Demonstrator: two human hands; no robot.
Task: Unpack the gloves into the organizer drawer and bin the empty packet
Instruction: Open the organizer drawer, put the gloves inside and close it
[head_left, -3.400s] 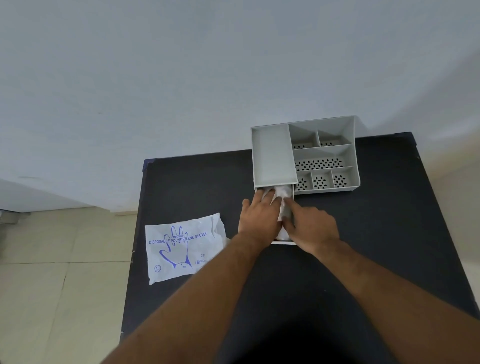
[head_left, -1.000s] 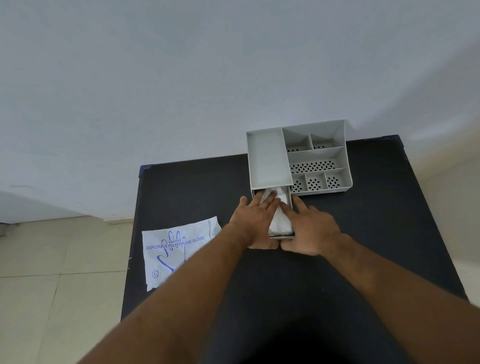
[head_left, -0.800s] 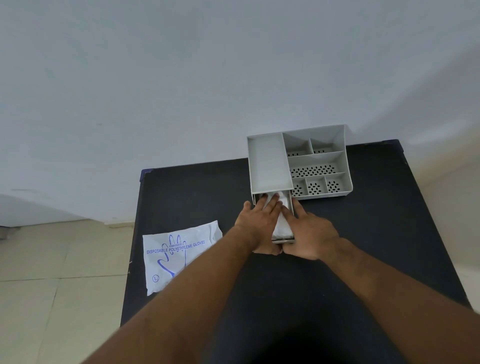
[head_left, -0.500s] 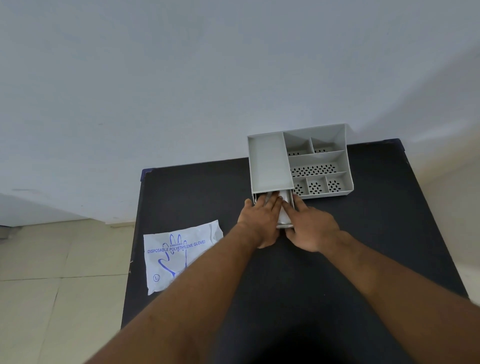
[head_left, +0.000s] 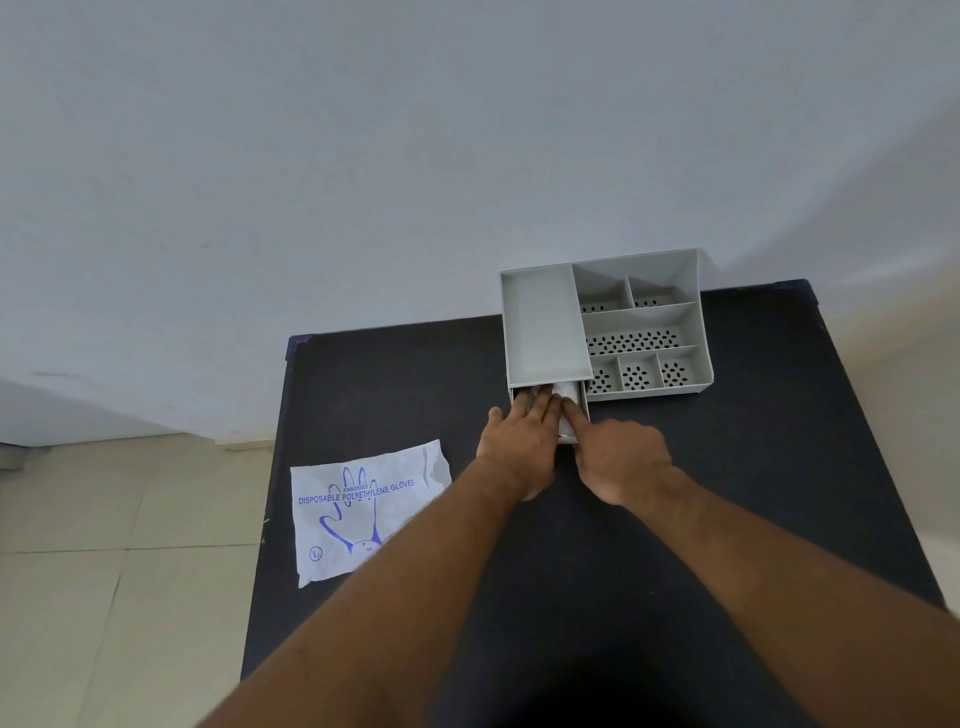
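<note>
Both hands lie flat and open-palmed, gripping nothing: the left hand (head_left: 522, 441) presses the white gloves (head_left: 566, 395) down into the organizer drawer (head_left: 579, 415), while the right hand (head_left: 618, 457) rests at the drawer's front, just right of the left. The drawer looks nearly shut beneath the grey organizer (head_left: 602, 322). This is the stowing step. Next, fingers must clear the gap; the empty packet (head_left: 363, 509) lies on the worktop (head_left: 779, 467), well left of the left grip, awaiting binning.

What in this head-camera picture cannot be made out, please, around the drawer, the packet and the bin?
- Gloves in the drawer, head view: mostly covered by the left hand and right hand; how well they are packed is hidden.
- Drawer's back part: under the organizer.
- Packet: one corner behind the left forearm; whether empty cannot be told.
- Bin: not in view.
</note>
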